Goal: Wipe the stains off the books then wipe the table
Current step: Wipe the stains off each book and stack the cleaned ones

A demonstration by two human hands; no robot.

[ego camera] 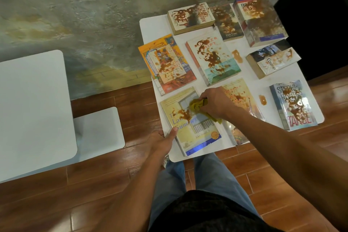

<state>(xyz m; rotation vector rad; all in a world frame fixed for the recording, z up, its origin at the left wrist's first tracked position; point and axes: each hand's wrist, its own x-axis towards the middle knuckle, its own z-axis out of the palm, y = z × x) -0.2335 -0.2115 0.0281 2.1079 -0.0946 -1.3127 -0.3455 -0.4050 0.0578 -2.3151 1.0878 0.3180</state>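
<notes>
Low in the frame, the left hand point(163, 138) gripped the white table's point(148, 24) near corner, thumb pressed on the pale yellow paperback point(190, 122). Just above, the right hand point(216, 102) clutched a crumpled olive-yellow cloth point(197, 106) against that cover, beside a remaining brown stain point(183, 114). The job looked barely begun: toward the upper right, the other splattered books point(212, 58) and two brown table smears point(262, 100) remained unwiped.

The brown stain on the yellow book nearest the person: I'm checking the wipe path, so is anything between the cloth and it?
Nothing visible is. The right hand holds the cloth on the yellow book, just right of the brown stain. The left hand grips the book's left edge, clear of that path.
</notes>
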